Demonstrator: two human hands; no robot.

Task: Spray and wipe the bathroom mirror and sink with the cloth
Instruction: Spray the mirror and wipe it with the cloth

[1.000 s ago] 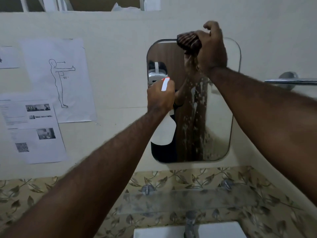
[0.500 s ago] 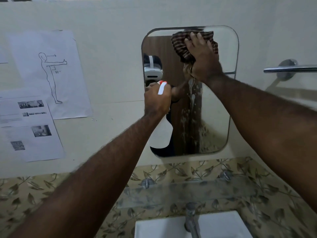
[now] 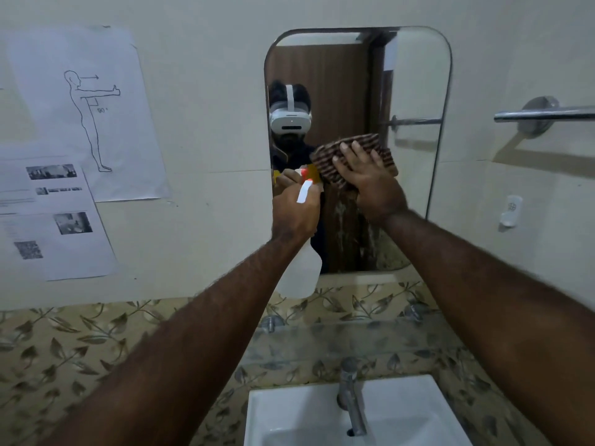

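A rounded wall mirror (image 3: 415,91) hangs above a white sink (image 3: 402,416) with a metal tap (image 3: 352,400). My right hand (image 3: 370,185) presses a brown striped cloth (image 3: 325,156) flat against the middle of the glass, fingers spread over it. Wet streaks run down the mirror below the cloth. My left hand (image 3: 294,214) is shut on a white spray bottle (image 3: 301,268) with a red and white trigger, held just left of the cloth in front of the mirror's lower left part.
A glass shelf (image 3: 338,342) juts out between mirror and sink over leaf-patterned tiles. A chrome towel bar (image 3: 544,115) sticks out on the right wall. Paper sheets (image 3: 80,123) are taped to the wall at left. A small white hook (image 3: 511,210) sits right of the mirror.
My right hand has dragged the cloth down from the mirror's top edge to its middle. The left hand with the bottle has stayed about level.
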